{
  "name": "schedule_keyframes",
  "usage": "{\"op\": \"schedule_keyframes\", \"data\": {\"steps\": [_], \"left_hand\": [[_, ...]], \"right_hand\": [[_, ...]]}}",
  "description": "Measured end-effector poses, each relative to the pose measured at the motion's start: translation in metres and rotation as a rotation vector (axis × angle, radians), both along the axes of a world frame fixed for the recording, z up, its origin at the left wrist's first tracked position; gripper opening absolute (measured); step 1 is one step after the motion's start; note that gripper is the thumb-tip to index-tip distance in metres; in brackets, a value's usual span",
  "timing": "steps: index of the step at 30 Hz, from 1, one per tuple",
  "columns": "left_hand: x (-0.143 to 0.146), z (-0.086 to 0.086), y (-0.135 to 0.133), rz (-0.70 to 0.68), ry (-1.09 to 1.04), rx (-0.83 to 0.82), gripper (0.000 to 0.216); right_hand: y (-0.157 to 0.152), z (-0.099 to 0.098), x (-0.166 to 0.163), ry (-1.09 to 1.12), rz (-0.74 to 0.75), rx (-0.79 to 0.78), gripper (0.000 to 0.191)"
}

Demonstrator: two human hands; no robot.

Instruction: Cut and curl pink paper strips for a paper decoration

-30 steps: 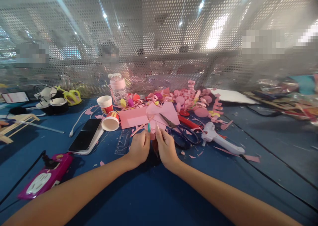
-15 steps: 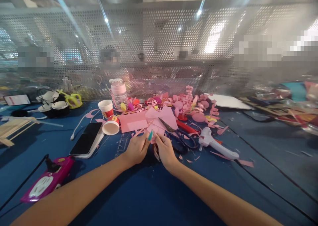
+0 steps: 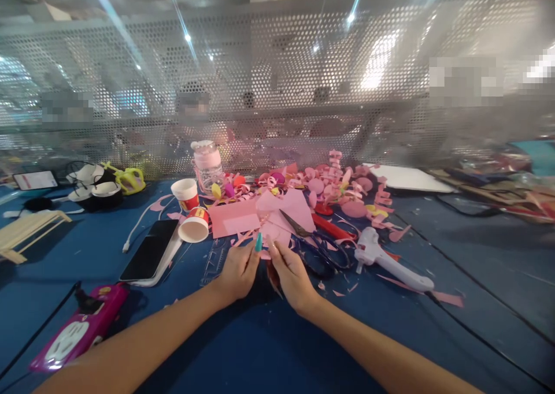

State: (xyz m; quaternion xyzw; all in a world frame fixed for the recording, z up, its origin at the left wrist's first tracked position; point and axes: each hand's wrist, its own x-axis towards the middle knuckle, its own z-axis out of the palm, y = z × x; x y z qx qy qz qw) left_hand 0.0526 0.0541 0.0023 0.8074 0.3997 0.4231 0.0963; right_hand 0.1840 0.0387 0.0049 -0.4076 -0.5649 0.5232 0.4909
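My left hand [image 3: 239,271] and my right hand [image 3: 295,277] are close together above the blue table, fingers closed. Between their fingertips they pinch a small pink paper piece [image 3: 265,255], mostly hidden by the fingers. A teal tip [image 3: 259,242] stands at my left thumb; whether it is a nail or a cover I cannot tell. Something dark reddish-brown shows below my right fingers, too unclear to name. Just beyond the hands lie pink paper sheets [image 3: 234,217], with dark-handled scissors [image 3: 323,249] resting across them at the right.
A white glue gun [image 3: 392,265] lies right, its cord trailing. Pink paper curls and discs [image 3: 338,189] are heaped behind. Left are paper cups [image 3: 193,225], a phone [image 3: 151,249], a clear ruler [image 3: 214,262] and a magenta power strip [image 3: 82,327]. A bottle [image 3: 207,163] stands before the perforated screen.
The view has shifted a little, so the table things appear slightly lower. My hands have tilted slightly around the pink piece, and their fingertips still meet at it.
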Motion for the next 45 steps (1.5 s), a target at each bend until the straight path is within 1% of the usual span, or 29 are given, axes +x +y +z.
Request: {"op": "schedule_keyframes", "data": {"steps": [2, 5, 8, 14, 18, 23, 27, 33, 39, 45], "left_hand": [[0.002, -0.001, -0.002, 0.031, -0.012, -0.006, 0.037], [0.004, -0.004, -0.004, 0.095, -0.007, 0.031, 0.037], [0.005, -0.006, -0.004, 0.113, 0.004, 0.067, 0.038], [0.007, -0.005, -0.007, 0.138, -0.014, 0.123, 0.038], [0.01, -0.004, -0.01, 0.122, -0.049, 0.101, 0.037], [0.011, -0.008, -0.013, 0.141, -0.092, 0.111, 0.035], [0.011, -0.01, -0.014, 0.152, -0.092, 0.103, 0.036], [0.011, -0.008, -0.013, 0.08, -0.094, 0.093, 0.037], [0.011, -0.009, -0.014, 0.121, -0.108, 0.11, 0.037], [0.011, -0.006, -0.015, 0.103, -0.12, 0.131, 0.034]], "right_hand": [[-0.001, -0.002, 0.0, -0.015, -0.02, 0.013, 0.036], [-0.002, -0.003, -0.001, -0.06, -0.068, 0.096, 0.034], [-0.002, -0.003, -0.001, -0.085, -0.092, 0.152, 0.032], [-0.004, -0.004, -0.003, -0.046, -0.121, 0.151, 0.031], [-0.006, -0.006, -0.006, -0.038, -0.162, 0.174, 0.03], [-0.009, -0.008, -0.011, -0.019, -0.215, 0.193, 0.031], [-0.012, -0.007, -0.012, -0.021, -0.228, 0.202, 0.031], [-0.012, -0.007, -0.012, -0.024, -0.254, 0.22, 0.032], [-0.012, -0.007, -0.013, -0.022, -0.232, 0.227, 0.03], [-0.014, -0.008, -0.012, -0.03, -0.214, 0.241, 0.03]]}}
